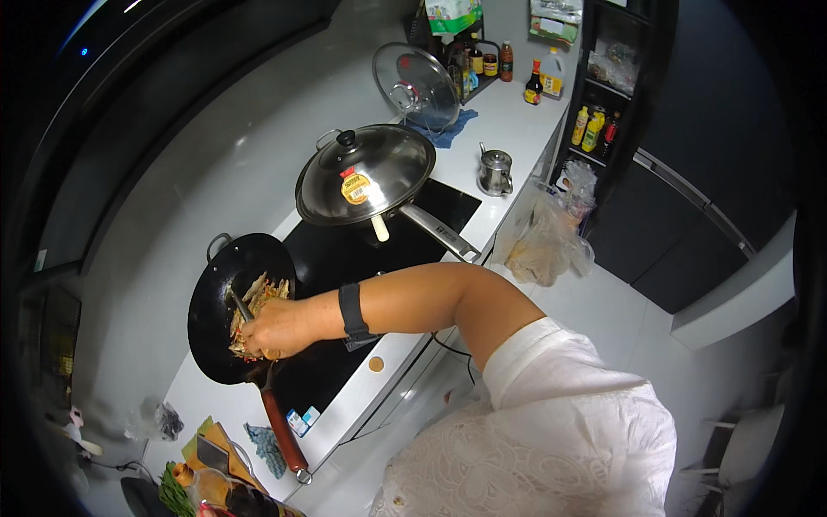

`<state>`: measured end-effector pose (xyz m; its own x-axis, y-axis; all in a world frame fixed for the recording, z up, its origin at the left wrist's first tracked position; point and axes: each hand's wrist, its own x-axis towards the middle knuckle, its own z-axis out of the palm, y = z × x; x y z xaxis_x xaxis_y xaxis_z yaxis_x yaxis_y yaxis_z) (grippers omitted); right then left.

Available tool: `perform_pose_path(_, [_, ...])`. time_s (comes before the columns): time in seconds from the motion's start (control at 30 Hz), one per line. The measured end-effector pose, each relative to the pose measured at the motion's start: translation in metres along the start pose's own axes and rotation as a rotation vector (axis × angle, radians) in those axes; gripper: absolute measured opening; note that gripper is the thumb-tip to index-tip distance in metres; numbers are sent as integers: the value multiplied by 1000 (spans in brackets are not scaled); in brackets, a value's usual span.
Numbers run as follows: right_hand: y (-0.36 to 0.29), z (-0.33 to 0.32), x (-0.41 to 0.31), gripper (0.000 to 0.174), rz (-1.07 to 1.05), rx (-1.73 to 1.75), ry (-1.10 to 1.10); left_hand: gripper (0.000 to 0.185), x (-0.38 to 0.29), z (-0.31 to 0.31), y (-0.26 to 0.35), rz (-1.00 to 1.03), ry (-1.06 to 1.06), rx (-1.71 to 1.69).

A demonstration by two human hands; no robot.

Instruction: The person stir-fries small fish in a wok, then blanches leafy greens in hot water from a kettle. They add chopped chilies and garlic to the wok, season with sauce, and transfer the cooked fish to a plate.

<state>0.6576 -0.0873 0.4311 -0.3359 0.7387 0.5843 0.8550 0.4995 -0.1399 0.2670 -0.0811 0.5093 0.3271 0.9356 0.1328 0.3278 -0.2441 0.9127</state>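
Observation:
My right hand (274, 329) is closed around a metal utensil (241, 305) over a black wok (213, 323) with a reddish wooden handle (283, 430). Beneath the hand lie browned food pieces (258, 294) with chopped red bits; the hand hides part of them. At the bottom left edge, a clear plastic bottle (213, 485) of dark liquid is tilted, its neck uncapped. Only a small part of my left hand (205, 511) shows against it, beside something red; the rest is cut off by the frame.
A lidded steel pan (368, 174) stands on the black cooktop (323, 258), its handle over the front edge. Beyond are a glass lid (417, 87), a blue cloth (452, 129), a steel pot (495, 173) and sauce bottles (533, 84). A patterned cloth (266, 449) and cutting board (226, 446) lie near the wok.

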Motion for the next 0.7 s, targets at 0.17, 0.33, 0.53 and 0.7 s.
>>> perform_pose_path(0.17, [-10,-38,-4,19,130,176,317,34,52,-9,-18,-44,-166,-46])
perform_pose_path(0.33, [-65,-76,-32,14,566,869,863,22,107,-8,-51,12,-214,19])
perform_pose_path(0.53, [-116,-81,-52,27,841,871,1036,29,154,2,-44,61,-452,131])
perform_pose_path(0.7, [-152,-52,-62,21,764,950,1117,35,175,21,-41,59,-546,120])
